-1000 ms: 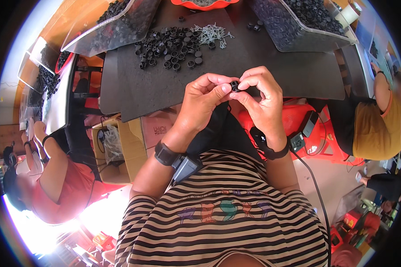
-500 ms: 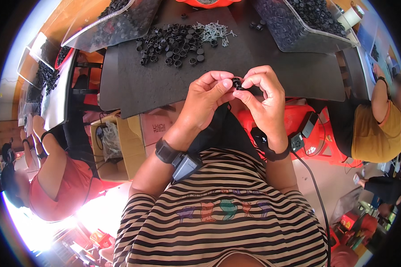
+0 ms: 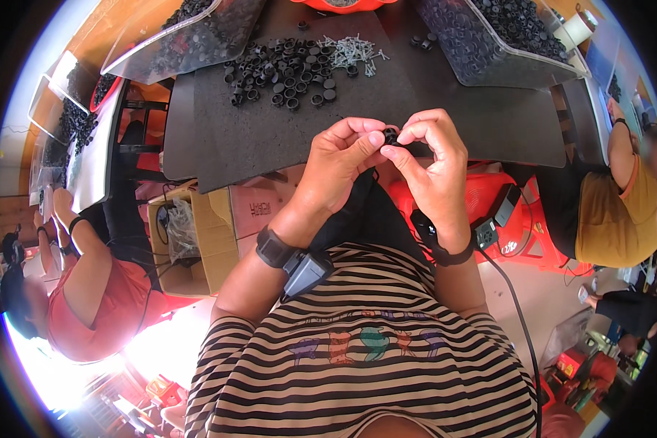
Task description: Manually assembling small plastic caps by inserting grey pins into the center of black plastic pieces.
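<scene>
Between my hands, just over the table's near edge, is a small round black plastic part (image 3: 390,136). My left hand (image 3: 341,160) pinches it from the left with thumb and fingertips. From the right, the thumb and forefinger of my right hand (image 3: 435,160) close at its side; whether they hold some smaller piece there is hidden. On the dark mat (image 3: 241,146) beyond my hands lies a loose pile of similar black round parts (image 3: 285,71). A heap of silver screws (image 3: 352,51) lies against the pile's right side.
Clear plastic bins of black parts stand at the back left (image 3: 190,51) and back right (image 3: 507,47). An open cardboard box (image 3: 215,241) is below the table's left side. Co-workers in a red shirt (image 3: 113,306) and a mustard shirt (image 3: 613,219) sit either side. A cable (image 3: 515,292) hangs by my right arm.
My hands stay almost in place. The black part has turned slightly between my fingertips, and my right fingers have shifted a little against it.
</scene>
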The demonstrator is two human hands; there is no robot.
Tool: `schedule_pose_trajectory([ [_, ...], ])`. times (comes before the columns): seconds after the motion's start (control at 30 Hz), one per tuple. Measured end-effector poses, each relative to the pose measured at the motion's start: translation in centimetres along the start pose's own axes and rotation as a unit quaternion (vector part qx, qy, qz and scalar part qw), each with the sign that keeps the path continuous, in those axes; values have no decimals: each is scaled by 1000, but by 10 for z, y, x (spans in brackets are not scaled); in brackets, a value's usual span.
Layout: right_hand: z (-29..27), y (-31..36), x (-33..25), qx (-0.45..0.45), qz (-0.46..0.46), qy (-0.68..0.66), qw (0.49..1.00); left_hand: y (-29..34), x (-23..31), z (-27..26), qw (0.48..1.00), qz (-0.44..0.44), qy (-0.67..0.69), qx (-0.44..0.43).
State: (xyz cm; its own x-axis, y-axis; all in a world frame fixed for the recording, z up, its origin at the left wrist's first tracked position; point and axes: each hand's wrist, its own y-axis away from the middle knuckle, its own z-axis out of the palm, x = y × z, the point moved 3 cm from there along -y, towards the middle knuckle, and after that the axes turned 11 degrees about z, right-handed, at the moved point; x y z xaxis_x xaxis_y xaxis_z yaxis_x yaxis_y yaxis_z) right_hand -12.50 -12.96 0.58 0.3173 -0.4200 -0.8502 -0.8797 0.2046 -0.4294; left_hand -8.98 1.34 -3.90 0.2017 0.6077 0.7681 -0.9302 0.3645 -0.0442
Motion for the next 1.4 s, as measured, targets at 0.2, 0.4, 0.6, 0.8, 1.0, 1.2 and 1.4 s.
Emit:
schedule_pose_trajectory([
  [0.2, 2, 1, 7, -4, 17, -24, 1000, 1, 0, -1, 1000, -12, -25, -7],
  [0.4, 2, -1, 4, -21, 45, -58, 997, 1, -1, -3, 999, -14, -19, -22],
  [0.6, 2, -1, 8, -55, 57, -75, 994, 2, 0, -4, 999, -22, -20, -42],
  [0.8, -1, -1, 9, -68, 56, -61, 994, 2, -1, -5, 999, -32, -13, -42],
  [1.0, 0, -1, 5, -62, 62, -83, 993, 2, -1, -6, 998, -30, -22, -42],
  [1.2, 1, 1, 7, -51, 52, -95, 993, 2, -2, -7, 998, -24, -19, -46],
  [1.4, 5, 5, 9, -49, 72, -169, 982, 2, -3, -4, 999, -22, -2, -48],
])
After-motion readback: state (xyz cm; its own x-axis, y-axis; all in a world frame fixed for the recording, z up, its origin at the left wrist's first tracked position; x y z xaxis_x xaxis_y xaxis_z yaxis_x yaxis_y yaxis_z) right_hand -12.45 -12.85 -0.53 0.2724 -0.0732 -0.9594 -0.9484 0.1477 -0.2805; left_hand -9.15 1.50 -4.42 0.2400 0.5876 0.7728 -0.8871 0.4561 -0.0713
